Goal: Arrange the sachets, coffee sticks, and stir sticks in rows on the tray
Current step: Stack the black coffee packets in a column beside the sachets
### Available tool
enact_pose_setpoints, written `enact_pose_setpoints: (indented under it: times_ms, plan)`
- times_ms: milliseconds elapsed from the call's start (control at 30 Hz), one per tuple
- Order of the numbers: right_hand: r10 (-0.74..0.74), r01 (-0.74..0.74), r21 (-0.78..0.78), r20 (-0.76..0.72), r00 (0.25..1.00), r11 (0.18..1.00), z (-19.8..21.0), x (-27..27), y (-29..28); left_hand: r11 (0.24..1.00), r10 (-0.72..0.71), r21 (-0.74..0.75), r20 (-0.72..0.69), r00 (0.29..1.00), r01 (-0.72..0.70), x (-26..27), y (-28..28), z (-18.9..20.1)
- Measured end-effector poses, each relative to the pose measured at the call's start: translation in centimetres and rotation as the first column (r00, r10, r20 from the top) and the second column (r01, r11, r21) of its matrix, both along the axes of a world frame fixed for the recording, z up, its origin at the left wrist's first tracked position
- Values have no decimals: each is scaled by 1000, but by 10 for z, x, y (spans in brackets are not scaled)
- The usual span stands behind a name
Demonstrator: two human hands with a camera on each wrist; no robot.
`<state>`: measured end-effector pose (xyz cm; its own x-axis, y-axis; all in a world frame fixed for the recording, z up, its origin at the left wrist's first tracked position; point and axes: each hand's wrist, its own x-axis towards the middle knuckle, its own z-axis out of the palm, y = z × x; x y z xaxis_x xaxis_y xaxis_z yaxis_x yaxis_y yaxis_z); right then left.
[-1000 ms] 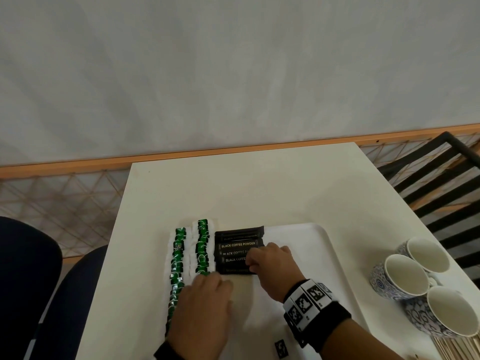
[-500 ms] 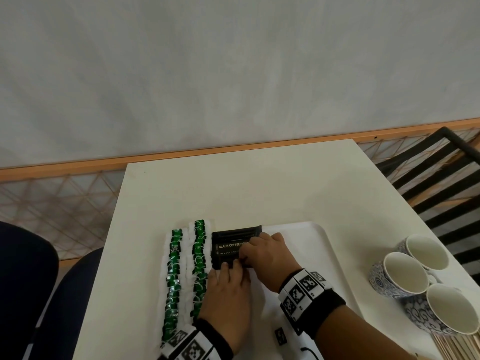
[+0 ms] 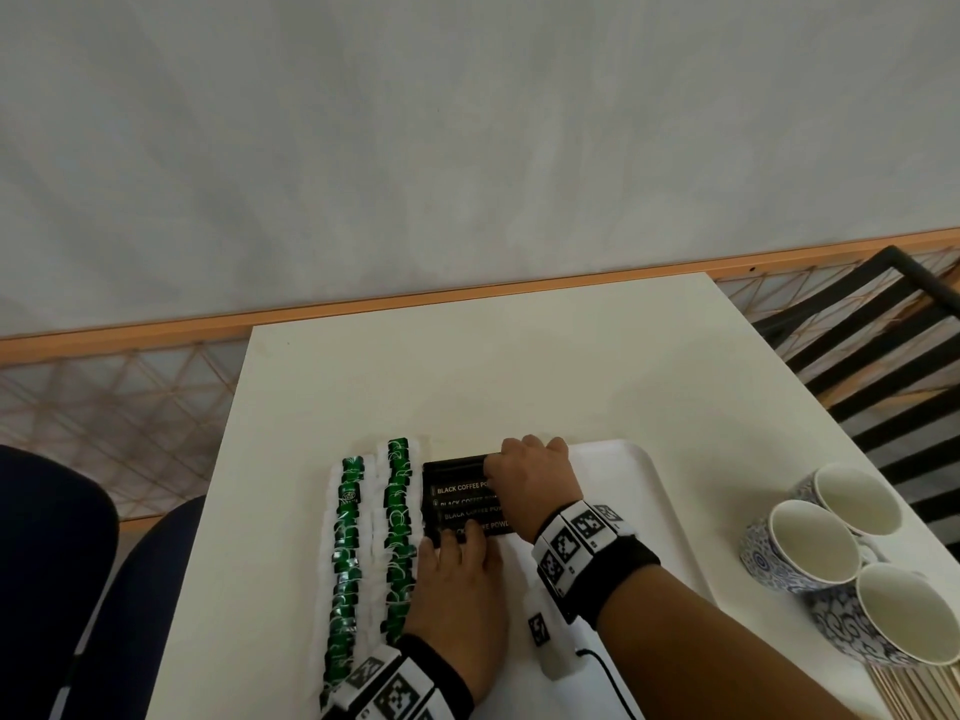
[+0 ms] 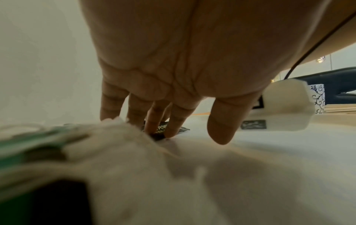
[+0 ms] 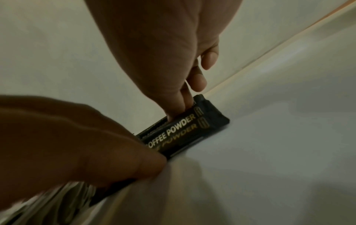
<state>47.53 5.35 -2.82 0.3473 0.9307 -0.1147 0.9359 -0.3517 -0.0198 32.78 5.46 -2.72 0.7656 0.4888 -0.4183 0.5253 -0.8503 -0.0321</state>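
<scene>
Since a second ago, the right hand [image 3: 532, 480] has been slid from the near side of the black coffee sticks [image 3: 457, 498] up to their far edge, and the left hand [image 3: 457, 579] has been brought in beneath them, so the stack is now bracketed from both ends. Squaring-up is judged to be the step in hand: the sticks should be nudged together gently from far and near sides at once, kept flat on the tray [image 3: 634, 491] and snug against the second row of green sachets [image 3: 397, 517], without the sachet rows being disturbed. Pressure is best kept light and even, since the slick wrappers could slide over one another and fan out. On the right hand, the fingers [image 5: 194, 79] are seen curled downward, their tips set against the far edge of the top stick, while the thumb is laid across the near side, so the bundle is lightly pinched. On the left, the fingers [image 4: 154, 120] are held nearly straight and a little spread, tips pressed on the nearest stick's end, nothing being gripped. Stir sticks [image 3: 924, 693] are glimpsed at the desk [image 3: 519, 366] edge near the cups [image 3: 826, 548], not yet placed on the tray.
</scene>
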Motion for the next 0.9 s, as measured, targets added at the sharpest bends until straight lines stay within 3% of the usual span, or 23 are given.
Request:
enact_pose_setpoints:
  times_ms: [300,600,900]
  plan:
    - [-6,8,-81,22,1000,997,6,0,10,999,11,36,0,1000,-11,-2,-6,-6]
    - [-21,21,-96,7,1000,995,5,-2,12,998,4,56,242,970,-18,-6,-8,-21]
    - [-27,28,-87,8,1000,996,1,-1,13,999,26,33,231,973,-35,-3,-9,-22]
